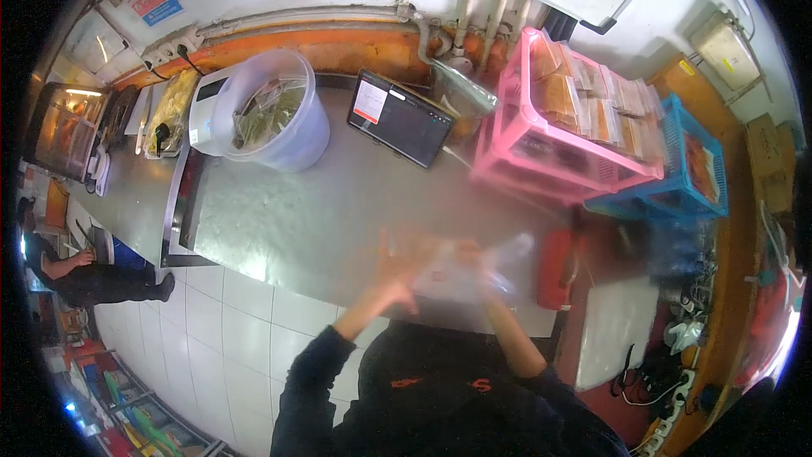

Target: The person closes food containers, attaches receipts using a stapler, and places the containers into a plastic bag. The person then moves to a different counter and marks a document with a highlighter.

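Note:
A blur over the middle of the view softens both hands. My left hand (396, 279) is above the near edge of the steel table (285, 222), its fingers apart; whether it touches anything is unclear. My right hand (479, 266) is at a clear plastic bag or sheet (504, 282); its grip cannot be made out. A red object (554, 270) lies just right of the hands. Beyond them stands a tablet (401, 119) with its screen lit. A translucent plastic bucket (282, 139) holding bagged green leaves stands at the back left, by a white device (208, 111).
A pink plastic basket (539, 171) with filled clear bags and a blue basket (688, 203) stand at the back right. Power strips and cables (672, 400) lie at the right. Another person (89, 273) stands at far left, beyond the tiled floor.

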A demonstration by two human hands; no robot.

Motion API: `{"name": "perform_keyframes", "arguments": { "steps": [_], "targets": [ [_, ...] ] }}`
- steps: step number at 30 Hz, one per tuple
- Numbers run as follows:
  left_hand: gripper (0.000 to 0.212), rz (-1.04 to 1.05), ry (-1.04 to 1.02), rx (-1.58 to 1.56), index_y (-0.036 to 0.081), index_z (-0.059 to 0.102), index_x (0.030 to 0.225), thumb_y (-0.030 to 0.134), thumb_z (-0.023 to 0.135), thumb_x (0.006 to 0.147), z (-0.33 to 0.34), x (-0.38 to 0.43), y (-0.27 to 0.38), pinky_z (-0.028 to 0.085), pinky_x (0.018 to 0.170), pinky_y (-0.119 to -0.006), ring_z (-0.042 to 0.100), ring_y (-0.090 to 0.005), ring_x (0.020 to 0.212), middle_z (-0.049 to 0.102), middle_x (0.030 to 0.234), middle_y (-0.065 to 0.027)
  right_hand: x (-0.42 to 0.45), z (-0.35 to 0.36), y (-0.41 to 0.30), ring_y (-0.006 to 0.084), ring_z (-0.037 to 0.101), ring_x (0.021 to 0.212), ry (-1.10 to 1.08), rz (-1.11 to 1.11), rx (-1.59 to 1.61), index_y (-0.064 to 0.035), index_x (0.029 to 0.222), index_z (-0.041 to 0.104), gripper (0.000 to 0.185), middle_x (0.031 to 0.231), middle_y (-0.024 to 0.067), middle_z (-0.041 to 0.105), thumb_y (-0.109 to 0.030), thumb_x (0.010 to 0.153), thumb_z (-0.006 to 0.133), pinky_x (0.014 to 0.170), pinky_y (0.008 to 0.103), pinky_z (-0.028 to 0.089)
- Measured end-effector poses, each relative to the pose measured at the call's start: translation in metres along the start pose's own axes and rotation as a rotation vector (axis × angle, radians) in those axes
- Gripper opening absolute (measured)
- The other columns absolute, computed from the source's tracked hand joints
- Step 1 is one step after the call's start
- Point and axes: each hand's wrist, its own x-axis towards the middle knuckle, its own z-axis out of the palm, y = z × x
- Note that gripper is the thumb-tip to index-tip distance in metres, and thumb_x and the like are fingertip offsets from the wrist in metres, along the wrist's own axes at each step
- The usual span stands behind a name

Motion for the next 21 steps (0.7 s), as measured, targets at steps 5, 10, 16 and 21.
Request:
{"name": "perform_keyframes", "arguments": {
  "steps": [5, 10, 16, 21],
  "targets": [
    [0.083, 0.053, 0.066, -0.254, 0.008, 0.037, 0.122, 0.034, 0.073, 0.051, 0.067, 0.050, 0.030, 0.016, 0.095, -0.053, 0.023, -0.0320, 0.120, 0.032, 0.127, -0.0147, -0.001, 0.034, -0.027, 0.0253, 0.055, 0.081, 0.316, -0.163, -0.265, 0.0001, 0.073, 0.059, 0.015, 0.078, 0.0158, 0.056, -0.002, 0.060, 0.053, 0.072, 0.0345, 0.043],
    [0.073, -0.009, 0.058, -0.439, 0.007, 0.038, 0.120, 0.030, 0.069, 0.058, 0.075, 0.053, 0.020, 0.020, 0.095, -0.047, 0.028, -0.0283, 0.117, 0.035, 0.125, -0.0142, 0.001, 0.038, -0.075, 0.0291, 0.052, 0.086, 0.103, -0.008, -0.225, -0.0032, 0.084, 0.053, 0.033, 0.073, 0.0154, 0.053, 0.006, 0.053, 0.047, 0.081, 0.0353, 0.039],
    [0.061, 0.003, 0.108, -0.678, 0.006, 0.039, 0.119, 0.026, 0.063, 0.067, 0.052, 0.060, 0.023, 0.025, 0.094, -0.040, 0.034, -0.0239, 0.113, 0.039, 0.122, -0.0135, 0.014, 0.028, -0.081, 0.0232, 0.050, 0.078, 0.007, -0.034, -0.047, -0.0052, 0.081, 0.049, 0.030, 0.074, 0.0087, 0.054, 0.009, 0.055, 0.047, 0.084, 0.0339, 0.037],
    [0.050, 0.028, 0.142, -1.147, 0.005, 0.041, 0.118, 0.022, 0.058, 0.074, 0.025, 0.053, 0.020, 0.029, 0.094, -0.034, 0.039, -0.0202, 0.110, 0.042, 0.119, -0.0130, 0.019, -0.047, -0.122, 0.0186, 0.053, 0.088, -0.292, -0.081, 0.135, -0.0016, 0.094, 0.053, 0.034, 0.091, 0.0088, 0.056, 0.010, 0.063, 0.048, 0.082, 0.0337, 0.042]
  ]
}}
